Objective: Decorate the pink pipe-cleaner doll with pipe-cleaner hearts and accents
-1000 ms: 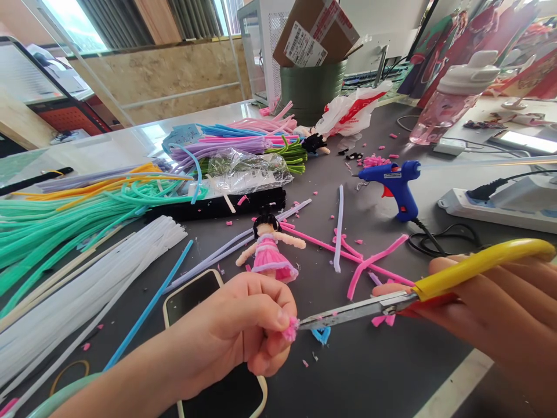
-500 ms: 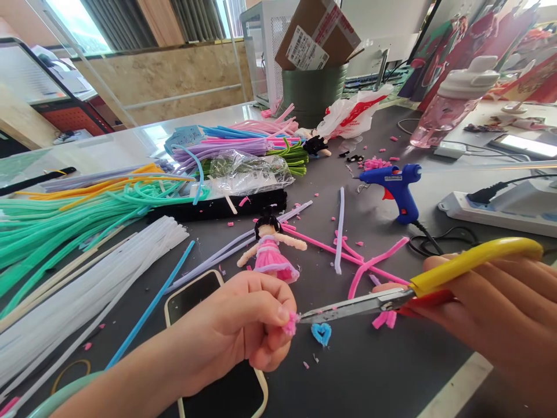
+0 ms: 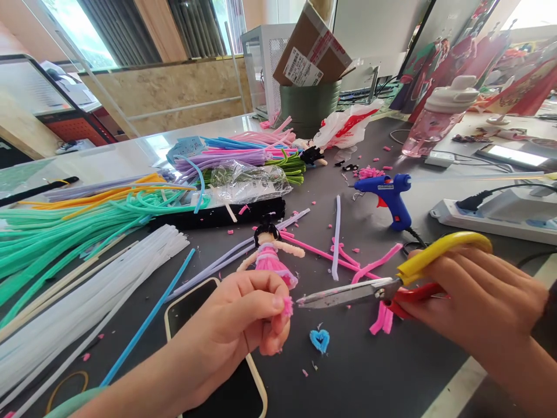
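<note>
Between thumb and forefinger, my left hand [image 3: 243, 316] pinches a small fuzzy pink pipe cleaner piece [image 3: 288, 306]; the rest of it is hidden by my fingers. My right hand [image 3: 474, 296] grips scissors [image 3: 402, 287] with yellow and red handles. Their blades point left, nearly together, with the tips just short of the pink piece. Behind my left hand lies a small pipe cleaner doll [image 3: 272, 258] in a pink dress with black hair. A blue heart [image 3: 319, 341] rests on the table below the blades. Under my left forearm is a phone [image 3: 230, 389] in a pale case.
Bundles of white [image 3: 130, 278] and green pipe cleaners [image 3: 87, 229] spread over the left. A blue glue gun [image 3: 387, 194] stands at the right, near a power strip [image 3: 500, 217] and a pink bottle [image 3: 439, 119]. Pink pipe cleaner lengths [image 3: 322, 252] and scraps lie around mid-table.
The scissors have tilted and moved slightly left, with the handles spread a bit more. Their tips now sit a little apart from the pink piece. The view has shifted slightly.
</note>
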The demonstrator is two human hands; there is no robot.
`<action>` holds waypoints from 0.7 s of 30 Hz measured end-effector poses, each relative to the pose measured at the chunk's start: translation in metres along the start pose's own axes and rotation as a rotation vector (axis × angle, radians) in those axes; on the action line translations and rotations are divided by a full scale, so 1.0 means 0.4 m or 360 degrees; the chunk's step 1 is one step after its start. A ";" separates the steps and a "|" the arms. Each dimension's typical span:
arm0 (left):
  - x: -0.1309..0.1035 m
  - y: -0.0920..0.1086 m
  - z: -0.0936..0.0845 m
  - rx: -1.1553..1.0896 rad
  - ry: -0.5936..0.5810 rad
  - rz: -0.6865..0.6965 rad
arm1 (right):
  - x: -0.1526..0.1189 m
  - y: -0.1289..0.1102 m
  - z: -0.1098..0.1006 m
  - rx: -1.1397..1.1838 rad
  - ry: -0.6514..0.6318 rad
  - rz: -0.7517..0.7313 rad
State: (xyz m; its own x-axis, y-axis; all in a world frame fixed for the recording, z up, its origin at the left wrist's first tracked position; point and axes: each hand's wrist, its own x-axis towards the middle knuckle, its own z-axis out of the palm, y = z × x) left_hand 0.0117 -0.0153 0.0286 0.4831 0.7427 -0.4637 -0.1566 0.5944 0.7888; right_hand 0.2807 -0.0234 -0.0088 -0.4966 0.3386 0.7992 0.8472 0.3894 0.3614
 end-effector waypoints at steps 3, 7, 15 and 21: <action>-0.004 0.004 0.001 0.0002 0.0052 0.0177 | -0.008 -0.011 0.008 0.0076 -0.0144 0.0244; -0.008 0.004 0.008 0.0003 0.0071 0.0312 | -0.019 -0.039 0.005 0.0390 -0.0472 0.0600; -0.019 -0.018 0.019 0.0146 0.0172 0.0543 | 0.011 -0.116 -0.022 0.0751 -0.0717 0.0674; -0.015 -0.032 0.019 0.0175 0.0301 0.0470 | 0.039 -0.158 -0.025 0.0750 -0.0708 0.0661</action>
State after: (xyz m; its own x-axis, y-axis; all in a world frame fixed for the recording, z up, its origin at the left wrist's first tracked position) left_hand 0.0175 -0.0296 0.0244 0.2617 0.9273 -0.2676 -0.1668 0.3165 0.9338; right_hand 0.2212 -0.0513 -0.0142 -0.2691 0.8106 0.5201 0.8604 0.4450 -0.2484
